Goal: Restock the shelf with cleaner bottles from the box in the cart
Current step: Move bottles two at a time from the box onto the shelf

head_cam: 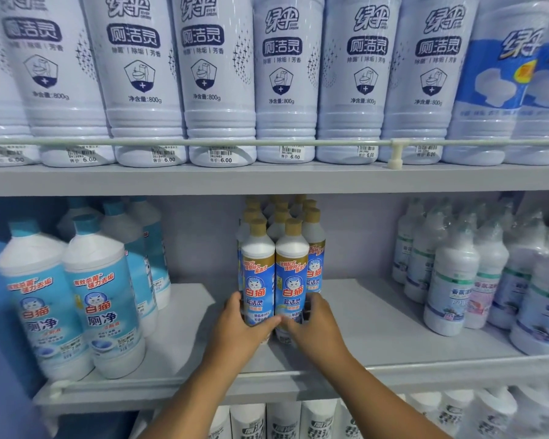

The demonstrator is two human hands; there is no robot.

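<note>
Several slim white cleaner bottles with tan caps and blue-gold labels stand in rows on the middle shelf (362,315). My left hand (238,327) grips the lower part of the front left bottle (257,274). My right hand (314,324) grips the base of the front right bottle (292,274) beside it. Both bottles stand upright on the shelf, touching each other. The box and the cart are out of view.
Large light-blue cleaner bottles (99,296) stand at the left of the same shelf, shrink-wrapped white bottles (450,280) at the right. Bare shelf lies on both sides of the slim bottles. The upper shelf (267,179) holds a row of big white bottles behind a rail.
</note>
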